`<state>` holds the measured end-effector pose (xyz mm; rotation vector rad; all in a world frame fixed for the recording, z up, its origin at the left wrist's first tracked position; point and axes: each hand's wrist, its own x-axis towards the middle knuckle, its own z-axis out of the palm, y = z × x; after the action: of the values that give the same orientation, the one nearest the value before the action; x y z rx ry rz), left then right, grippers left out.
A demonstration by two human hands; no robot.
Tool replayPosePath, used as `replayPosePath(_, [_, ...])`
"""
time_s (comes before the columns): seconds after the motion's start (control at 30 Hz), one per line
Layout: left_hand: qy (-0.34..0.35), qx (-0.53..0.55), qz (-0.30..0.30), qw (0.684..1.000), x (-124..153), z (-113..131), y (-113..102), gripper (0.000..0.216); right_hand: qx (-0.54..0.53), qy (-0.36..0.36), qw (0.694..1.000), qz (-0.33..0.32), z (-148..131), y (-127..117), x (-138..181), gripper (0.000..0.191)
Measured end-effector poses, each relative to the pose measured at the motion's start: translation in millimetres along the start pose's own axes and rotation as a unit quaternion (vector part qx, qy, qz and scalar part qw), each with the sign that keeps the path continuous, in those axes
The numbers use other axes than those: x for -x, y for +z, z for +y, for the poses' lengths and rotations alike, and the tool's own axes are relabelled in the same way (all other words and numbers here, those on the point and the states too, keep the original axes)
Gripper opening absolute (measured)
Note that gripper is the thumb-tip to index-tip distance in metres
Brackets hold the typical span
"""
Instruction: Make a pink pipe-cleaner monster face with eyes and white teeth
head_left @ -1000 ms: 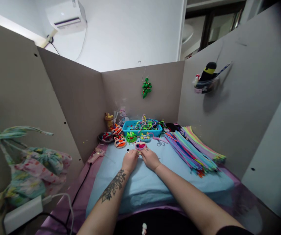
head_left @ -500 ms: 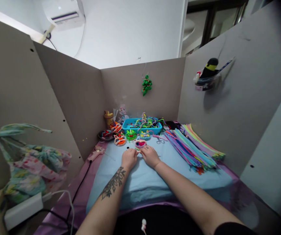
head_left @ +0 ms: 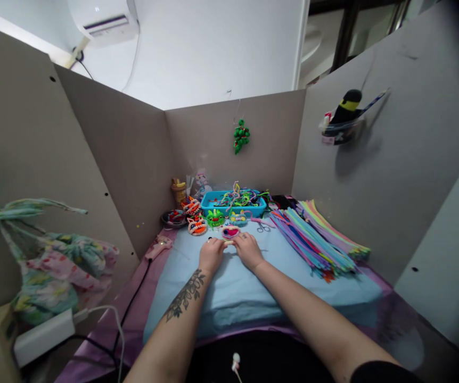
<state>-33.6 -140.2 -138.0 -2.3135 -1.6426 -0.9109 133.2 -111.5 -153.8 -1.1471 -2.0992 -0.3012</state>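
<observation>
My left hand [head_left: 212, 254] and my right hand [head_left: 248, 250] meet close together over the blue cloth, fingers closed. Between their fingertips stretches a short pale fuzzy strip [head_left: 228, 242], which looks like a pipe cleaner. Just beyond it lies a round pink pipe-cleaner piece [head_left: 230, 232] with a dark centre; whether the strip is joined to it I cannot tell. Behind are fuzzy creature faces: an orange one [head_left: 196, 227], a green one [head_left: 215, 218] and a blue-yellow one [head_left: 238, 217]. My fingertips are partly hidden by the backs of my hands.
A blue tray [head_left: 205, 208] of tangled pipe cleaners stands at the back. Bundled pipe cleaners [head_left: 313, 239] lie on the right, near scissors [head_left: 263, 226]. To the left are a dark bowl [head_left: 169, 222] and a pink glue gun [head_left: 161, 246] with a cord. Grey panels surround the table.
My hands have drawn slightly apart, so more of the pale strip shows between them. The pink piece now sits a little clear of my fingers. The view has shifted slightly.
</observation>
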Motion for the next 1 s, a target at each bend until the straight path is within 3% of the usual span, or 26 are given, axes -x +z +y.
replayPosePath(0.37, [-0.032, -0.009, -0.01, 0.999, 1.8, 2.5, -2.9, 0.022, -0.007, -0.016, 1.0, -0.004, -2.1, -2.0, 0.4, 0.013])
replayPosePath(0.63, [0.003, -0.017, 0.024, 1.0, -1.1, 4.4, -4.3, 0.017, -0.016, -0.025, 0.999, -0.015, -5.5, -7.8, -0.6, 0.013])
replayPosePath(0.77, [0.035, -0.022, 0.013, 0.999, -1.8, 3.9, -1.3, 0.011, -0.021, -0.035, 0.999, -0.019, -6.5, -7.6, -0.4, 0.015])
replayPosePath(1.0, [0.058, -0.038, -0.002, 0.998, -2.5, 2.6, 0.2, 0.02, -0.016, -0.057, 0.998, -0.024, -3.8, -3.3, -0.1, 0.016])
